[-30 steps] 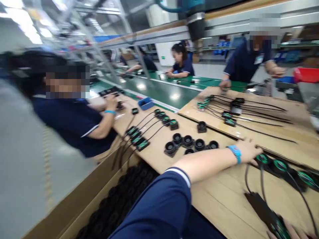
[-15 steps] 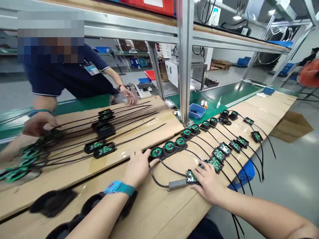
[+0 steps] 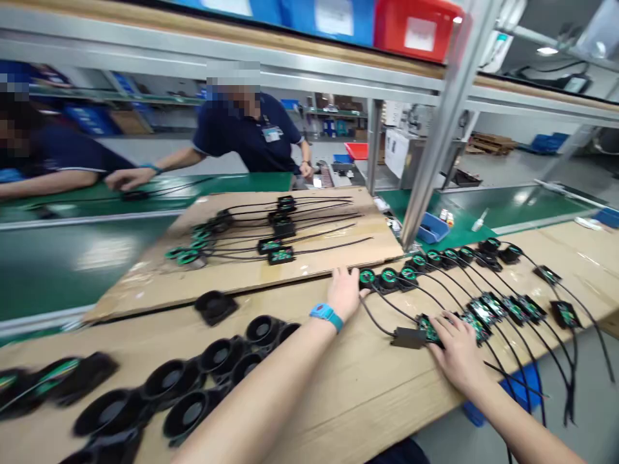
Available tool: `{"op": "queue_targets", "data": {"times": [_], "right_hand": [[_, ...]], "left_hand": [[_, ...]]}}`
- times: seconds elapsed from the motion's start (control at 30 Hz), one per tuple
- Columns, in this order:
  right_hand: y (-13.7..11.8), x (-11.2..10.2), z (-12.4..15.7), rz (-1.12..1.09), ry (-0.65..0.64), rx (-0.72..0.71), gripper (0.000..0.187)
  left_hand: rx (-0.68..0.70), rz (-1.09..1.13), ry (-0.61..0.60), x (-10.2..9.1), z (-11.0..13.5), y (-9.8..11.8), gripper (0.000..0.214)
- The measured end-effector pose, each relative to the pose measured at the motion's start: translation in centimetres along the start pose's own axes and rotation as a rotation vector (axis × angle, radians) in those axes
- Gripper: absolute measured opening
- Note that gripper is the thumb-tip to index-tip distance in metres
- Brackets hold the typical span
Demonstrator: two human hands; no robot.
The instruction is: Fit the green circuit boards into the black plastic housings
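Observation:
My left hand (image 3: 344, 291), with a blue wristband, lies on the wooden bench, fingers flat against the nearest round black part with a green ring (image 3: 367, 278). My right hand (image 3: 457, 348) rests palm down, fingers spread, on a small green circuit board in a black case (image 3: 427, 327); a black cable joins that board to the round part. A row of several such round parts (image 3: 428, 260) and boards (image 3: 507, 309) with cables runs off to the right.
Several empty black round housings (image 3: 220, 356) lie at the near left. A cardboard sheet (image 3: 242, 274) behind carries more cabled assemblies. A metal post (image 3: 430, 154) stands behind the row. Two people work across the green conveyor (image 3: 72, 258).
The view has swung left, so both hands and the row of parts now sit further right. The hands keep their places on the round part and the board.

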State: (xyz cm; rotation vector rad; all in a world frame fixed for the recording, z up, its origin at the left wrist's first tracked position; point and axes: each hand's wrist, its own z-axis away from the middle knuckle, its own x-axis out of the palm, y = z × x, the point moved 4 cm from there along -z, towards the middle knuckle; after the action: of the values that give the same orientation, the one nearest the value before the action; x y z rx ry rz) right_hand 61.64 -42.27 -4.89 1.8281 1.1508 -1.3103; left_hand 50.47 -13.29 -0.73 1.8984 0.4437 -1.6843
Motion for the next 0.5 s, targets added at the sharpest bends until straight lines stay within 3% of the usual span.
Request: {"op": "queue_targets", "data": {"times": [0.13,0.27,0.37,0.5], "right_hand": [[2.1,1.2,-0.2,0.043,0.073,-0.032,0.041],[3.1,2.1,-0.6,0.045,0.076,-0.054,0.046],[4.1,2.8,-0.8,0.081,0.091,-0.027,0.052],[6.0,3.7,-1.3,0.043,0.084,-0.037,0.055]], "left_hand": [[0.044,0.035,0.058,-2.1,3.3,-0.8,0.072],[0.017,-0.116,0.193,-3.9,11.1,-3.8,0.081],[-0.053,-0.178,0.242,-3.3,15.9,-6.4,0.078],[-0.064,-0.209,0.223,-0.8,17.0,-9.1,0.062]]}}
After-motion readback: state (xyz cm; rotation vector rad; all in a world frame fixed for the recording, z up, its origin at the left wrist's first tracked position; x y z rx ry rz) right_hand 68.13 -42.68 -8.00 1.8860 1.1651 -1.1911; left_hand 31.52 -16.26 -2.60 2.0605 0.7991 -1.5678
